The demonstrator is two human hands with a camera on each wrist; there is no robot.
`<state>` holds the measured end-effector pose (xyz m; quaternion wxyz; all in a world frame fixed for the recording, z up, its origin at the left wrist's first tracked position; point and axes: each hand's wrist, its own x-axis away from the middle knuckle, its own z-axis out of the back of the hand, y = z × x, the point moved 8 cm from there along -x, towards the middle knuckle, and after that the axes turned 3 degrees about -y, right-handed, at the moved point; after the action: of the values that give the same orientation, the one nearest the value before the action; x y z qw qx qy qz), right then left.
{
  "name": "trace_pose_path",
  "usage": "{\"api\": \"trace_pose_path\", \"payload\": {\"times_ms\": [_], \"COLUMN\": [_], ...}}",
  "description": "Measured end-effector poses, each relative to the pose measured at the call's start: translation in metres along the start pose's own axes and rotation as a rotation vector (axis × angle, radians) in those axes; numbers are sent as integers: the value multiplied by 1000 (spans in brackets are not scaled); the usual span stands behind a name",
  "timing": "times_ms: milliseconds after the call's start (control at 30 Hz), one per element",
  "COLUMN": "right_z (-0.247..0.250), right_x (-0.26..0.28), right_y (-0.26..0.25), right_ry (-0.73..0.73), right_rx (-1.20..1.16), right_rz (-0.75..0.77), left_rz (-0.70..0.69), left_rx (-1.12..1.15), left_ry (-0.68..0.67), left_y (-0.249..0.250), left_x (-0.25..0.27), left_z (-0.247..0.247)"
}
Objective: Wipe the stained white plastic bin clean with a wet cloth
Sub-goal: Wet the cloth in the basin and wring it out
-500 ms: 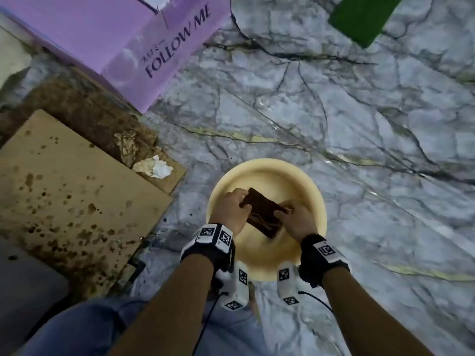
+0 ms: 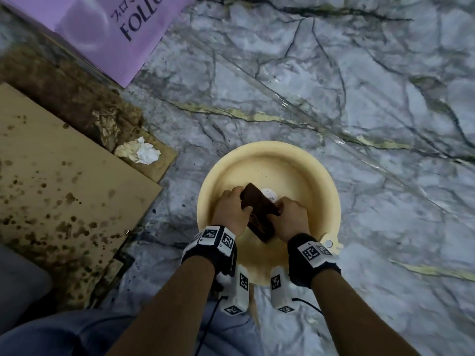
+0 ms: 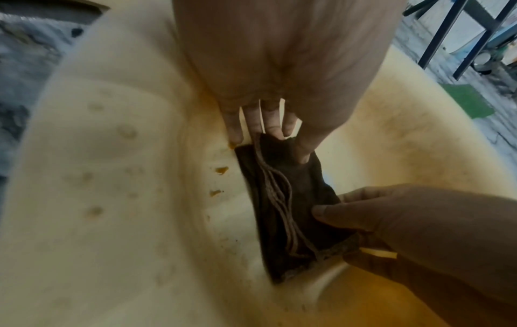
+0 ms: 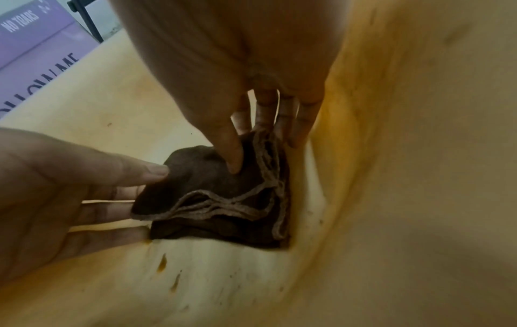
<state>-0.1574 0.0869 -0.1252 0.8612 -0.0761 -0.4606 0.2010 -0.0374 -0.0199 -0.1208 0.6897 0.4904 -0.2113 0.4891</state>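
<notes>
A round cream plastic bin (image 2: 267,156) sits on the marble floor in front of me. Inside it, both hands hold a folded dark brown cloth (image 2: 259,211) against the near wall. My left hand (image 2: 235,204) pinches the cloth's far left end, thumb on top, fingers behind (image 3: 288,143). My right hand (image 2: 285,214) pinches the near right end the same way (image 4: 257,150). Orange-brown stain spots (image 3: 221,170) dot the bin wall (image 3: 112,177) beside the cloth (image 3: 288,199). More drips (image 4: 162,263) show below the cloth (image 4: 223,194).
Stained cardboard sheets (image 2: 64,191) lie on the floor to the left, with a crumpled white tissue (image 2: 145,152) on one. A purple box (image 2: 110,29) stands at the far left. Marble floor (image 2: 359,111) spreads beyond and to the right. My knees are just below the bin.
Both hands keep hold of the cloth in nearly the same spot. A white round patch on the bin floor now shows beyond the cloth. The head view has tilted slightly.
</notes>
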Motion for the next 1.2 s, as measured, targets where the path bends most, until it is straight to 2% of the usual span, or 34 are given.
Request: {"api": "trace_pose_path", "payload": {"times_ms": [267,467,633,733,967,1100,1200], "right_z": [-3,33,80,107,141,133,108], "right_x": [13,37,72,103,212,285,342], "right_y": [0,-22,-65,-100,-211,-273,-321], "right_ry": [-82,-117,-62,-14,24,-17,-123], "right_rx": [-87,-198,-308,-376,-418,-373,-333], "right_rz": [73,152,255,347,668,818,917], "left_rz": [4,-71,-160,-225,-385,-507,-586], "left_rx": [77,177,297,407,649,800,802], "left_ry": [35,19,62,117,376,540,648], "left_y": [-4,22,48,60,59,26,-6], "left_x": [5,30,70,109,231,312,374], "left_z": [1,29,81,123,238,292,324]}}
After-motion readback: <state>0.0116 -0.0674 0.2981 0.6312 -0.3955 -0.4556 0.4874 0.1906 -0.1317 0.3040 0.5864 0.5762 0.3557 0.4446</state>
